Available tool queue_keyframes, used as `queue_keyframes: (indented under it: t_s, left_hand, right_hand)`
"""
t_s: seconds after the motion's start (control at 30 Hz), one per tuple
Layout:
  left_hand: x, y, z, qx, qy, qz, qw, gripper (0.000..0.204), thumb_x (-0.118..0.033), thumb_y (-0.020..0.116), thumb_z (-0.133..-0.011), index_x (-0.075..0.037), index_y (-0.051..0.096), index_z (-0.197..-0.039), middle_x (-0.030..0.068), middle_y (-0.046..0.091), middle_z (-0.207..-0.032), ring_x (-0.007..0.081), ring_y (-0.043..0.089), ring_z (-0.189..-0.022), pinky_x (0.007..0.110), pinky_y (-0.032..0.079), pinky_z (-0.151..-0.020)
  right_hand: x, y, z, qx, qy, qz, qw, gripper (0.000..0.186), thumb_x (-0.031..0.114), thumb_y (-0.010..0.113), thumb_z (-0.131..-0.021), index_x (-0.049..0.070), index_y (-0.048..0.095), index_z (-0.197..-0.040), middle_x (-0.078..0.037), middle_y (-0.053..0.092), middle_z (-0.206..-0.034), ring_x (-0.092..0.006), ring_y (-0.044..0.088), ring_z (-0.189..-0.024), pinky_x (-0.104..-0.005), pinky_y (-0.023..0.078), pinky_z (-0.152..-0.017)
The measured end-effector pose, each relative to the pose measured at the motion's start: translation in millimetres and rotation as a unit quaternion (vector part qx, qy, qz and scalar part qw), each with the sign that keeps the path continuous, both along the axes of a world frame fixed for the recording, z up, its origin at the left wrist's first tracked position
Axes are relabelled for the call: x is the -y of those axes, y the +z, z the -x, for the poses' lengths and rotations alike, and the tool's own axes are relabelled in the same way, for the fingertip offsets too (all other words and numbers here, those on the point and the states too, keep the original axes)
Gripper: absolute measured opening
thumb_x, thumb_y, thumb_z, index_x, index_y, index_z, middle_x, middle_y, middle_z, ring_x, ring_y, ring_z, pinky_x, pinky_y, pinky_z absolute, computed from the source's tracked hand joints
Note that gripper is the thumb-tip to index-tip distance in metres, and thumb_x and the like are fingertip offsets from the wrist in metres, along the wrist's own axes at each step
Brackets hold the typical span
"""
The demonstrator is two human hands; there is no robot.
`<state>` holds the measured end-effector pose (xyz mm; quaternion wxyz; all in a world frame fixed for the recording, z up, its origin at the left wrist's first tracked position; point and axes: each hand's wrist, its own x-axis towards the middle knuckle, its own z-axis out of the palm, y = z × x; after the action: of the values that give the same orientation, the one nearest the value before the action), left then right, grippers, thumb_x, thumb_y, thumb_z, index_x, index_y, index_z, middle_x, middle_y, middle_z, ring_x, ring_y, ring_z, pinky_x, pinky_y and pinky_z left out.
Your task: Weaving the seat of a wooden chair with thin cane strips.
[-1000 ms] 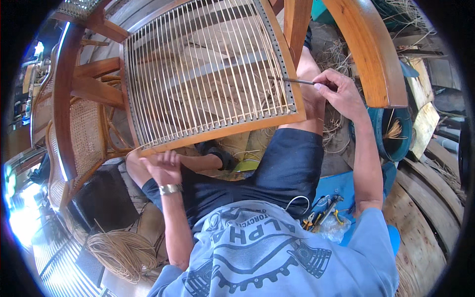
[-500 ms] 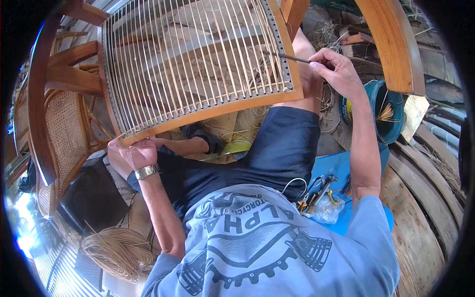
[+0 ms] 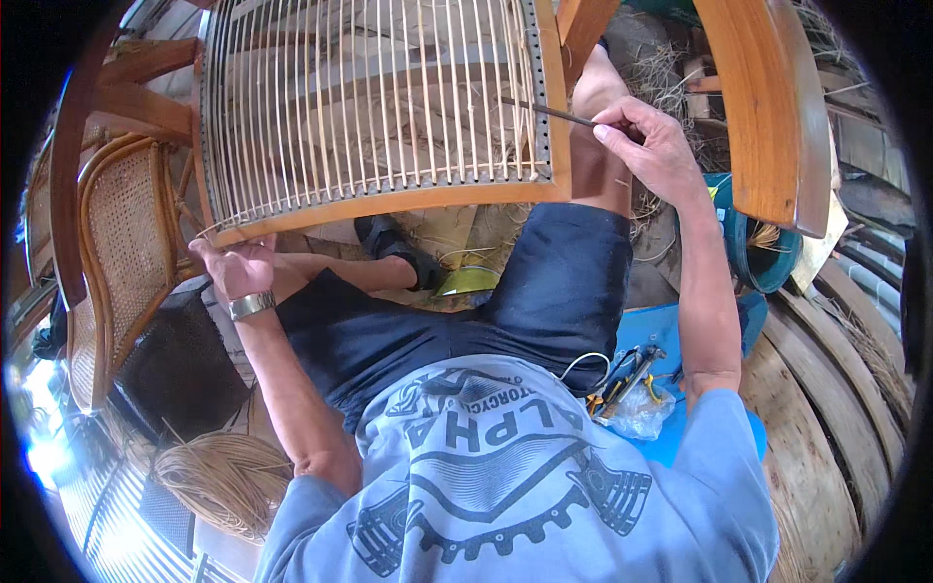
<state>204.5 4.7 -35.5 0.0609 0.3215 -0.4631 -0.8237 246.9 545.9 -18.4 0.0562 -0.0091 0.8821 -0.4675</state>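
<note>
A wooden chair frame (image 3: 389,206) is tilted over my knees, strung with pale cane strands (image 3: 389,97) running side by side. Small holes dot its inner rim. At the frame's near left corner, my left hand (image 3: 236,267) is closed round the wood, its fingertips partly hidden. Over the right side of the seat, my right hand (image 3: 656,151) pinches a thin dark rod (image 3: 564,115). The rod's far end reaches across the frame's right rail to the cane strands; whether it touches one I cannot tell.
A curved wooden chair arm (image 3: 763,107) rises beyond my right hand. A teal bucket (image 3: 773,257) stands at right, near a blue board (image 3: 661,325) with pliers and a plastic bag. At left are a woven-cane chair (image 3: 121,233), a black box (image 3: 175,379) and a cane bundle (image 3: 224,481).
The chair frame has turned slightly and shifted left, and my left hand has moved left and up with it. My right hand with the rod has moved a little left.
</note>
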Motion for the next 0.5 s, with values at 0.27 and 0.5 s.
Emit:
queue_keyframes:
  t_s: [0.27, 0.5]
  left_hand:
    - [-78.7, 49.0, -91.5, 0.177, -0.408, 0.323, 0.835, 0.041, -0.038, 0.064, -0.099, 0.002, 0.065, -0.106, 0.0059, 0.067, -0.090, 0.0099, 0.060, -0.072, 0.024, 0.051, -0.064]
    - [-190.5, 69.0, -43.9, -0.044, -0.527, 0.372, 0.763, 0.027, -0.025, 0.067, -0.097, 0.000, 0.069, -0.104, 0.0045, 0.067, -0.075, 0.0085, 0.059, -0.062, 0.026, 0.048, -0.057]
  right_hand:
    - [6.0, -1.7, 1.9, 0.020, -0.014, 0.031, 0.999, 0.009, 0.012, 0.068, -0.093, 0.004, 0.070, -0.095, 0.001, 0.065, -0.082, -0.0075, 0.058, -0.079, -0.0263, 0.048, -0.074]
    - [7.8, -3.4, -0.9, 0.034, -0.025, 0.036, 0.998, 0.008, 0.010, 0.068, -0.093, 0.003, 0.068, -0.095, 0.005, 0.059, -0.080, -0.0042, 0.051, -0.075, -0.0225, 0.043, -0.068]
